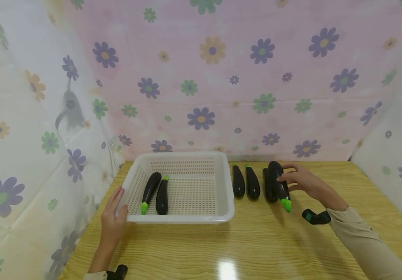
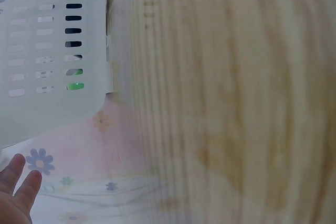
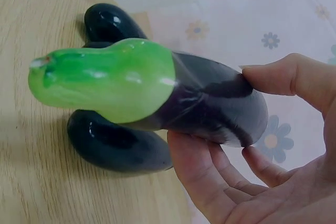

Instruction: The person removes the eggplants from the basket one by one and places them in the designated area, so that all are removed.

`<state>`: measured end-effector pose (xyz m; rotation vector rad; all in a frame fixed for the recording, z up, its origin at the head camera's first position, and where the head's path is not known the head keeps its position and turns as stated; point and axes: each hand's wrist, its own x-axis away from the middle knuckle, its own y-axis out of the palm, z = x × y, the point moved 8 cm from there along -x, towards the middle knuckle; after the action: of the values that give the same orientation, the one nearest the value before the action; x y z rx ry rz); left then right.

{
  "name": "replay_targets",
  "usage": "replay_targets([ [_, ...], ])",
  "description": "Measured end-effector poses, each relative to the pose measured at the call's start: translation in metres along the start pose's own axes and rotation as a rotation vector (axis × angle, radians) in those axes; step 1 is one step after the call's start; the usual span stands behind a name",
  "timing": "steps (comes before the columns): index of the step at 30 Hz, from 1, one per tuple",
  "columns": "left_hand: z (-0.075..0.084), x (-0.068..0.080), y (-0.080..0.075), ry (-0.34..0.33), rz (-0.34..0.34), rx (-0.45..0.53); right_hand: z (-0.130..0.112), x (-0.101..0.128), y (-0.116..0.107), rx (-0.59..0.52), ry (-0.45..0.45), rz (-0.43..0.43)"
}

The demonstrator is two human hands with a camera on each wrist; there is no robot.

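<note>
We are gripping an eggplant (image 1: 279, 184) in our right hand (image 1: 300, 179), right of centre in the frame, lifting it beside three eggplants (image 1: 252, 182) lying on the table (image 1: 257, 241), while our left hand (image 1: 113, 217) is resting flat-fingered against the white basket (image 1: 222, 182).

This looks like a makeshift recording booth rather than a lived-in room: floral sheets (image 1: 222, 77) in pink and white hang as a backdrop along the back edge and both side edges of a wood-grain worktop (image 1: 257, 241), closing it off on three sides. Glossy plastic-looking eggplants (image 1: 244, 181) and a white slotted basket (image 1: 183, 216) sit like props
</note>
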<state>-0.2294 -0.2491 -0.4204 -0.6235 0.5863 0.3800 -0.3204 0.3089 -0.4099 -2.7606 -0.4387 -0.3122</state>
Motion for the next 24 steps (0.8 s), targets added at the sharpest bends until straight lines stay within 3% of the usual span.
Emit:
replay_targets([
  [24,-0.004,0.0,0.0,-0.012,0.002,0.006,0.036,-0.018,-0.019,0.017,0.046,0.061],
])
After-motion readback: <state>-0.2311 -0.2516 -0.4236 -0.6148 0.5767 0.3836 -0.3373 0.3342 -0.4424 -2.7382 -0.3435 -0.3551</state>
